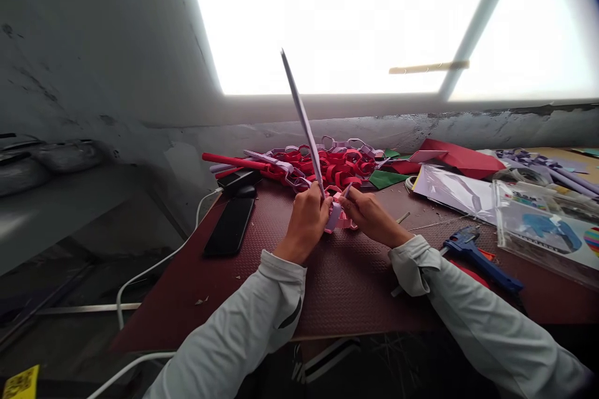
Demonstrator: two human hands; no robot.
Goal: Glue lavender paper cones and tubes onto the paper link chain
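Observation:
Near the middle of the table, my left hand (306, 218) is closed around a lilac paper strip (303, 115), whose long part sticks up and leans left. My right hand (372, 217) pinches lilac paper just beside it, with a small tip showing above the fingers. Between the two hands hangs a curved lilac loop, touching pink paper links (345, 222) below. Fingers hide where the loop's ends lie. Behind the hands is a heap of red and lilac paper chain (344, 165).
A black phone (230, 227) lies left, near a white cable (180, 249). To the right are a blue glue gun (484, 259), a clear plastic packet (547, 224), lilac sheets (456, 192) and red paper (461, 158). Green paper (388, 179) lies beside the heap.

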